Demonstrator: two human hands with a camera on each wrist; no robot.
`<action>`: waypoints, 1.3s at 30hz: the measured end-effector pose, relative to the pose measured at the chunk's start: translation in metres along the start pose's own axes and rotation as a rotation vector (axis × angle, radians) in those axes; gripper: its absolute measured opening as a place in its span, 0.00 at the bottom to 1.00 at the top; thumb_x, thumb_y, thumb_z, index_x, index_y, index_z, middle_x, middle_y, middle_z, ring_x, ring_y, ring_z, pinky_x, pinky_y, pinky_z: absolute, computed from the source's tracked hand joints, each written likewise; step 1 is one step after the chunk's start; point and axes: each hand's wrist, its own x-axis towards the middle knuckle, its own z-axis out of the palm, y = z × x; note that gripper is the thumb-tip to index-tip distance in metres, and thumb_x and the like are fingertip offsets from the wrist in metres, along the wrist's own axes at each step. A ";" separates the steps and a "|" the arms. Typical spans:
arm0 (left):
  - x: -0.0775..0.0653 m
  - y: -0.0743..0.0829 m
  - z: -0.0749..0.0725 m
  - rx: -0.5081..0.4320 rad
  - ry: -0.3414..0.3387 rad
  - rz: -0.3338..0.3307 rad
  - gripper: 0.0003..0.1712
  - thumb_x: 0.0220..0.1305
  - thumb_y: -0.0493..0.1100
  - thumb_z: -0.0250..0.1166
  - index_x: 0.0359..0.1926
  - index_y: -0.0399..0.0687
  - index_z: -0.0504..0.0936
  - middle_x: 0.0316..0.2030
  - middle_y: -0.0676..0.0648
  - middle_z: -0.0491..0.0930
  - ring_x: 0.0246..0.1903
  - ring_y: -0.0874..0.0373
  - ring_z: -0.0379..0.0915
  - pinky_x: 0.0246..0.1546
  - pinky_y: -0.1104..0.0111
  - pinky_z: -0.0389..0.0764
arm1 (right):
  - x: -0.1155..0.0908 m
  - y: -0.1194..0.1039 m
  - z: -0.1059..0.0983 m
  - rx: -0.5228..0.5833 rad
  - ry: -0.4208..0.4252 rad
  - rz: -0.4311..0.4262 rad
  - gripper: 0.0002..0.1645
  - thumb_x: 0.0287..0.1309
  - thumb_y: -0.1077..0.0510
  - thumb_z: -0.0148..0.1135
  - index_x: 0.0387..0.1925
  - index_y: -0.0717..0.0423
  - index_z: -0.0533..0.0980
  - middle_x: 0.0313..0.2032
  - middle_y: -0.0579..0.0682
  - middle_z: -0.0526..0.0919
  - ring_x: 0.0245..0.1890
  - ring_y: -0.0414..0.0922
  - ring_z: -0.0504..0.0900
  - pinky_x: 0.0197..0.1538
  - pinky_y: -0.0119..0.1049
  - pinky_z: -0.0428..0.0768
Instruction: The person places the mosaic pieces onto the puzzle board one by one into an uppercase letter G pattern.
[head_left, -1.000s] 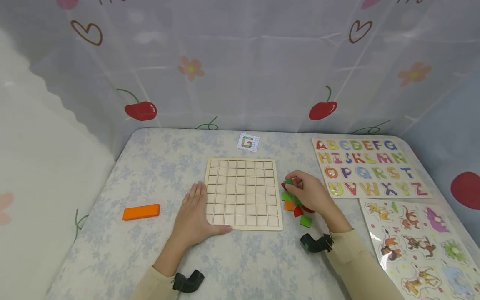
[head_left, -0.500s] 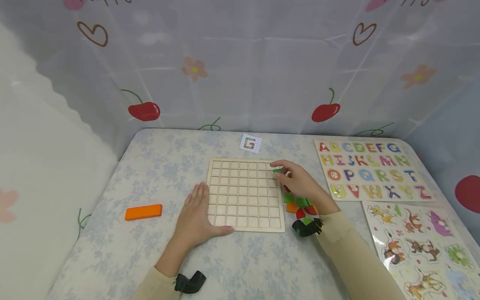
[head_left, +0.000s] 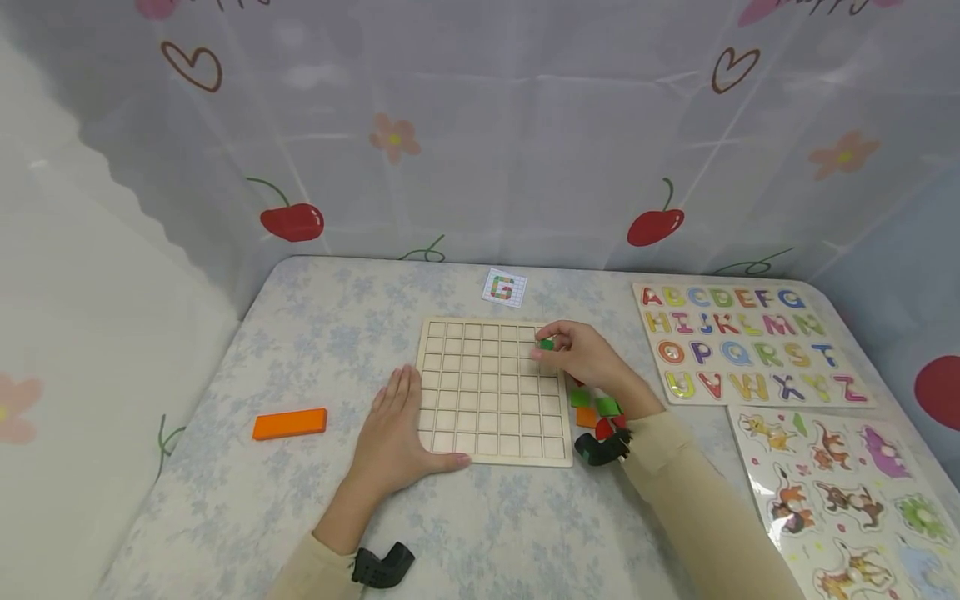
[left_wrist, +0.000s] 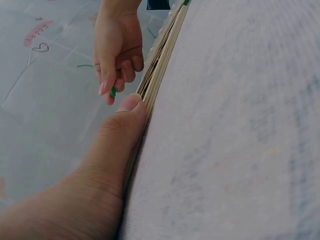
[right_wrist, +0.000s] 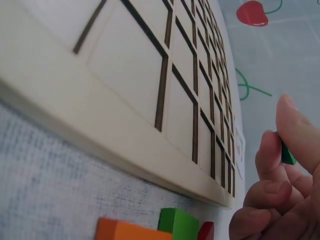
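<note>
In the head view a pale wooden grid board [head_left: 491, 384] lies mid-table. My left hand [head_left: 390, 433] rests along its left side with straight fingers, the thumb at the front edge. The left wrist view shows that thumb [left_wrist: 116, 142] against the board's rim [left_wrist: 162, 65]. Over the board's upper right cells, my right hand [head_left: 592, 360] pinches a small green block [head_left: 547, 344] between thumb and finger. The same green block [right_wrist: 287, 154] shows partly in the right wrist view, raised above the board. Fingers cover much of it.
Several loose green, orange [head_left: 586, 417] and red blocks lie right of the board. Behind it is a card [head_left: 505, 287] showing a coloured G. An orange bar [head_left: 290, 423] lies at left. At right are an alphabet puzzle [head_left: 750, 342] and an animal puzzle [head_left: 847, 508].
My right hand has moved left and away from the loose blocks to above the board's upper right, carrying the green block. The left hand stays on the board's edge.
</note>
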 end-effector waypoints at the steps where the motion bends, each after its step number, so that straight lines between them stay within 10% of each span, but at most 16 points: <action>1: 0.000 0.000 0.000 0.001 -0.001 0.000 0.88 0.30 0.92 0.57 0.78 0.37 0.38 0.79 0.39 0.37 0.79 0.47 0.31 0.79 0.51 0.43 | 0.001 0.000 0.001 0.003 0.003 0.004 0.23 0.62 0.48 0.67 0.55 0.52 0.76 0.24 0.49 0.70 0.12 0.43 0.60 0.17 0.34 0.63; 13: 0.002 0.003 -0.003 -0.004 -0.020 0.001 0.88 0.30 0.91 0.59 0.78 0.37 0.38 0.79 0.39 0.36 0.79 0.47 0.30 0.78 0.50 0.43 | 0.006 0.002 0.004 0.036 0.005 0.007 0.22 0.70 0.52 0.58 0.61 0.53 0.72 0.44 0.51 0.88 0.11 0.42 0.56 0.15 0.34 0.59; 39: 0.007 0.003 -0.002 0.009 -0.001 0.027 0.85 0.33 0.91 0.58 0.78 0.38 0.40 0.79 0.40 0.39 0.80 0.48 0.34 0.79 0.52 0.44 | 0.020 -0.016 0.027 -0.128 0.117 -0.035 0.19 0.59 0.56 0.67 0.52 0.54 0.77 0.37 0.50 0.79 0.33 0.46 0.73 0.36 0.34 0.72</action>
